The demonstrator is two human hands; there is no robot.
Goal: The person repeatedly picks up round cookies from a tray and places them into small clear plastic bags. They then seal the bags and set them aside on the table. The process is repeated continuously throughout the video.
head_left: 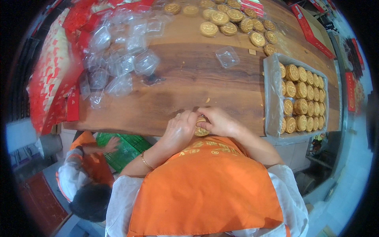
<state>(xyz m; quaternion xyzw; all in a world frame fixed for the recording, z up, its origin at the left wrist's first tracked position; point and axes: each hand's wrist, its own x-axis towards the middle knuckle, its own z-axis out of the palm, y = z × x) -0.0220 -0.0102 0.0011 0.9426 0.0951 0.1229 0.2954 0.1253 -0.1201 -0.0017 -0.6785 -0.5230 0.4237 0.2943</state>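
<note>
Between my two hands, at the near edge of the wooden table [177, 97], is a round golden mooncake [202, 130] with a fluted side. My left hand [183, 126] grips it from the left, and its fingers hide part of it. On the other side my right hand [217, 120] holds it with the thumb across its face. Whether a clear wrapper covers this cake cannot be made out. A single clear plastic tray [227, 57] lies on the table ahead of my hands.
A plastic-lined box [272, 97] at right holds rows of mooncakes [301, 90]. Loose mooncakes [219, 18] lie at the back. Clear plastic trays [136, 44] pile up at left beside red packaging [56, 77]. A co-worker [86, 174] reaches over a green crate [127, 151] at lower left.
</note>
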